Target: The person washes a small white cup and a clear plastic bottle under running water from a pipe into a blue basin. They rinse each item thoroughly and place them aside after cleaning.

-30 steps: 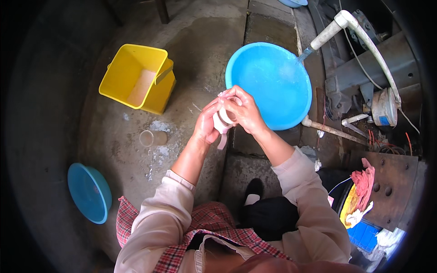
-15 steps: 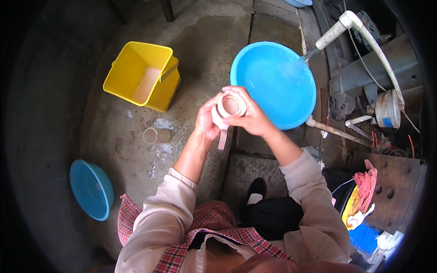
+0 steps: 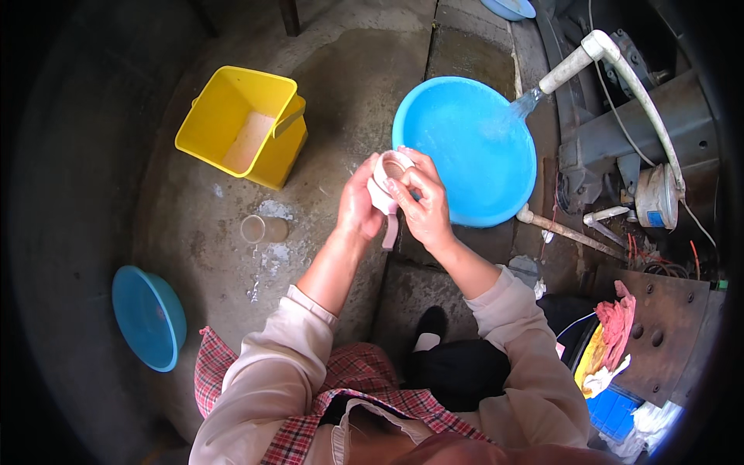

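Observation:
In front of me, at mid-frame, I hold a pale pink, cup-shaped strainer (image 3: 380, 198) with a round rim, a mesh-like inside and a short flat handle pointing toward me. My left hand (image 3: 358, 203) is wrapped round its left side. The thumb and fingers of my right hand (image 3: 427, 208) are closed on the rim at its right, with fingertips at the opening. Just beyond my right hand is a wide blue basin (image 3: 465, 147) of water. A white pipe (image 3: 570, 68) pours water into its far right side.
A yellow bucket (image 3: 291, 159) with pinkish powder-like stuff at its bottom stands at the far left. Nearer are a clear cup (image 3: 263, 229) lying on the wet concrete floor and a tilted teal basin (image 3: 172, 310). Machinery, pipes and a rusty metal plate (image 3: 659, 329) line the right.
My right hand has shifted from round the strainer's side to its rim, fingers now bent at the opening. The strainer has tilted slightly, its handle swinging a little right.

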Tool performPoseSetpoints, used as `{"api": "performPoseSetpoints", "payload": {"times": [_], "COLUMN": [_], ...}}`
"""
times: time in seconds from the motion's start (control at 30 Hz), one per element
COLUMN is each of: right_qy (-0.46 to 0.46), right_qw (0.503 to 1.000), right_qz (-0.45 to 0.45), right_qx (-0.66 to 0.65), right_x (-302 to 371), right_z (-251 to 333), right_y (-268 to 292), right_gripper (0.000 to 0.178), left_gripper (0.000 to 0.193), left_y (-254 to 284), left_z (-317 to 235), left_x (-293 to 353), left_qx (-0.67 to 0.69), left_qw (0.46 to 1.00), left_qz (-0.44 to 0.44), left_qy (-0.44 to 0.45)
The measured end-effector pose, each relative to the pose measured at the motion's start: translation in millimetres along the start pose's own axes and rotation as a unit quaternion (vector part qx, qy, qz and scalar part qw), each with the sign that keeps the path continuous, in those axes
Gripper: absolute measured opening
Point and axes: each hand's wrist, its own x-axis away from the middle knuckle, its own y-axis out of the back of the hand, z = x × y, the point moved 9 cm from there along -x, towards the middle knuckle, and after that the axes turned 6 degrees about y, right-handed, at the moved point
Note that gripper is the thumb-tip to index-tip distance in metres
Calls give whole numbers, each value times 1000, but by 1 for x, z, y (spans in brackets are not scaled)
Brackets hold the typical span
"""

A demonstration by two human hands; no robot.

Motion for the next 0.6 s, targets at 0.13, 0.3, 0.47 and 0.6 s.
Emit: {"api": "performPoseSetpoints", "payload": {"times": [0.13, 0.3, 0.47, 0.6], "right_qy": [-104, 3, -19, 59], "right_qw": [965, 998, 997, 995], "right_qz": [71, 34, -17, 85], "right_qx": [-228, -60, 67, -7], "right_x": [0, 1, -9, -5], "right_z": [-18, -3, -1, 4], "right_y": [-8, 5, -2, -9], "right_gripper": [13, 14, 19, 9], "left_gripper": [29, 31, 21, 28], "left_y": [-9, -8, -8, 0], "left_z": [-5, -2, -2, -4], "left_x": [6, 3, 12, 2], "left_qx": [-25, -23, -127, -32], "left_qw": [995, 999, 985, 997], "left_qz": [74, 31, -27, 48], "left_qy": [63, 27, -110, 47]}}
